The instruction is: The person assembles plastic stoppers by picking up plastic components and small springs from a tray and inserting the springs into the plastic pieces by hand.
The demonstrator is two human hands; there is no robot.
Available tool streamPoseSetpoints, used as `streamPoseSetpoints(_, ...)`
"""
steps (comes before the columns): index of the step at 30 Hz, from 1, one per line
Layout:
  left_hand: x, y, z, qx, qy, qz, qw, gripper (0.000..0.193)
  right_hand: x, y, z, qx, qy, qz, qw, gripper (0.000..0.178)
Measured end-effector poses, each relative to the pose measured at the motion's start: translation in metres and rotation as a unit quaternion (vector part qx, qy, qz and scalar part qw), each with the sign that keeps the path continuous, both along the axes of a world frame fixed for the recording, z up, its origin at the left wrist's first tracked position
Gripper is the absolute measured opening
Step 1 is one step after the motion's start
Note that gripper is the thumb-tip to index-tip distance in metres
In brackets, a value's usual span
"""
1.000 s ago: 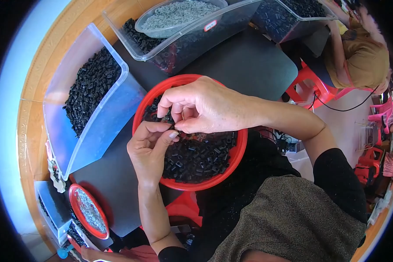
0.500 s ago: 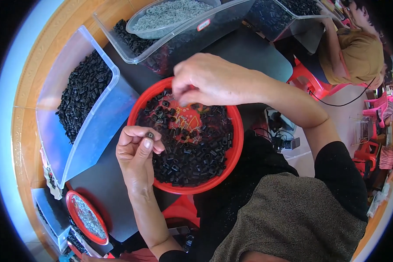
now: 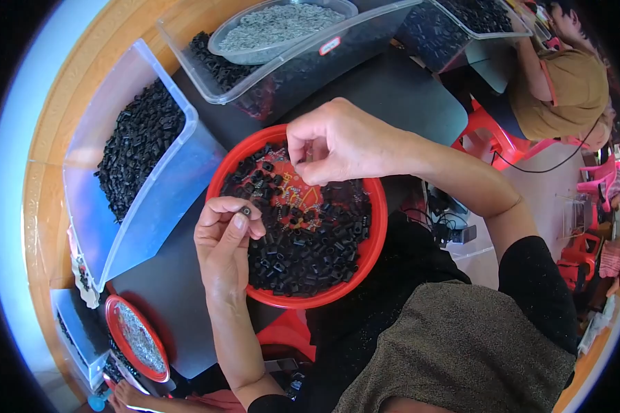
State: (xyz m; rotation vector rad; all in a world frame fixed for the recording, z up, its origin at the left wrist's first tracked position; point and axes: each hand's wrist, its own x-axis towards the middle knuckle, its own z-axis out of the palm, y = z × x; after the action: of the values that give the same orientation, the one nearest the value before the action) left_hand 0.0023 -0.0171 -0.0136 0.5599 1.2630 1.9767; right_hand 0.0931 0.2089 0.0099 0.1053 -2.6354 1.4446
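Note:
My left hand (image 3: pixel 222 237) hovers over the left rim of a round red basin (image 3: pixel 373 265). Between its thumb and forefinger it pinches a small black cylindrical part (image 3: pixel 246 212), whose round end has a hole. Above the far part of the basin, my right hand (image 3: pixel 327 146) has its thumb and fingertips brought together; anything they hold is too small to make out. Many loose black plastic parts (image 3: pixel 300 256) fill the near side of the basin. Small metal springs lie scattered among them and on the patterned red bottom.
A clear bin of black parts (image 3: pixel 141 148) tilts at the left. Behind the basin, another bin holds black parts and a bowl of tiny springs (image 3: pixel 282 26). A red-rimmed dish of metal pieces (image 3: pixel 139 337) sits at lower left. A person in brown (image 3: pixel 565 89) sits at far right.
My right hand has come down and nearer to my left hand, its fingers now pinched. My left hand still holds the black part. Another person's hand shows at the lower left.

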Motion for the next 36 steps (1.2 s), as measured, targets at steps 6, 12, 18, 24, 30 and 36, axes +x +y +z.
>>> streamPoseSetpoints(6, -0.001, -0.005, 0.001, 0.013, -0.018, 0.019, 1.0, 0.012, -0.028, -0.019, 0.021, -0.122, -0.023, 0.085, 0.989, 0.012)
streamPoseSetpoints(12, -0.005, -0.004, -0.002, 0.002, -0.005, 0.071, 0.997, 0.013, -0.046, -0.029, 0.007, -0.171, 0.031, 0.115, 0.978, 0.017)
streamPoseSetpoints(18, -0.006, -0.004, -0.004, -0.012, 0.0, 0.073, 0.997, 0.014, -0.042, -0.03, 0.005, -0.24, -0.059, 0.11, 0.963, 0.021)
streamPoseSetpoints(24, -0.005, -0.003, -0.002, -0.048, -0.02, 0.057, 0.997, 0.023, -0.043, -0.038, -0.008, -0.128, 0.172, 0.081, 0.973, 0.037)
streamPoseSetpoints(30, -0.004, -0.007, -0.002, -0.039, -0.016, 0.033, 0.999, 0.014, -0.045, -0.031, -0.004, 0.114, 0.431, 0.104, 0.889, 0.041)
streamPoseSetpoints(36, -0.004, -0.008, -0.005, -0.048, -0.011, 0.012, 0.999, 0.01, -0.047, -0.031, -0.011, 0.163, 0.494, 0.115, 0.846, 0.039)
